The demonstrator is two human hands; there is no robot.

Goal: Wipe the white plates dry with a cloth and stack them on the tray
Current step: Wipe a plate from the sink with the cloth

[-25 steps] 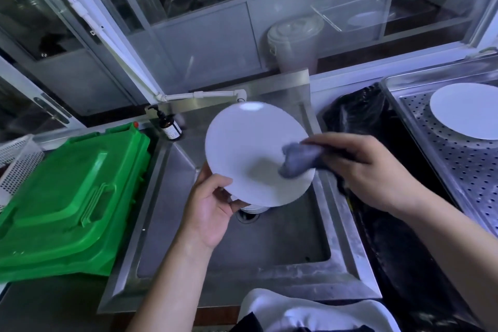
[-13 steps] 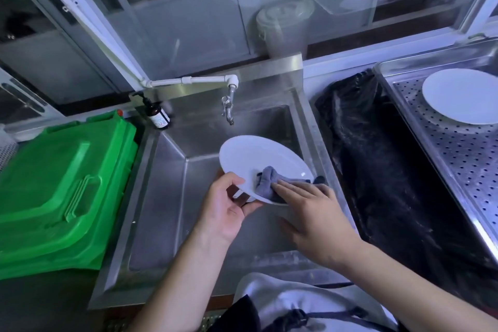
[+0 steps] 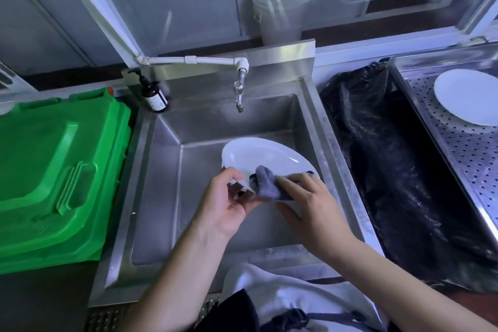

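Over the sink [image 3: 167,170], two hands [image 3: 229,202], one plate [image 3: 258,156], one cloth [image 3: 265,183].

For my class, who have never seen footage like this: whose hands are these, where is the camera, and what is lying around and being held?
No machine here: a person wears a camera on the head, looking down at their own hands. The left hand holds a white plate by its near edge over a steel sink. The right hand presses a grey cloth on the plate. Right of the sink lie a black bag and a perforated tray carrying another plate. A green bin sits left; a brown bottle stands by the tap.
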